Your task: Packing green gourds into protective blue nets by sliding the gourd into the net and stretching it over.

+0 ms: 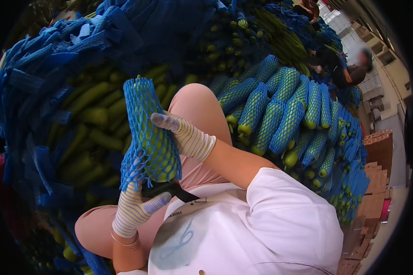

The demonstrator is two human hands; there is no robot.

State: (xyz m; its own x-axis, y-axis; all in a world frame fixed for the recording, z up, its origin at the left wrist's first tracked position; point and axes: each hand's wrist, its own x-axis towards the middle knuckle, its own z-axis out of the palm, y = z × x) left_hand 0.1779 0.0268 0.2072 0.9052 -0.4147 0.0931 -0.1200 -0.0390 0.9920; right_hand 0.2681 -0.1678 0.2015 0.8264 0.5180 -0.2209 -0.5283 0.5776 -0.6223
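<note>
In front of my lap stands a long green vegetable (163,158), like a cucumber or slim gourd, inside a blue foam net sleeve (141,103). The sleeve is tight at the top and flares wider below, where the vegetable shows through the mesh. My right hand (188,135), in a striped glove with grey fingertips, is closed on the netted vegetable from the right, thumb on its near side. Under the lower left edge is my gloved left hand (135,206); its fingers go up into the gathered netting and are mostly hidden, while its thumb sticks out to the right.
Netted vegetables (284,110) lie stacked to my right. Bare green vegetables (89,137) fill a hollow at left, ringed by a heap of blue net sleeves (73,43). Cardboard boxes (371,188) line the far right. Another person (348,68) sits at upper right.
</note>
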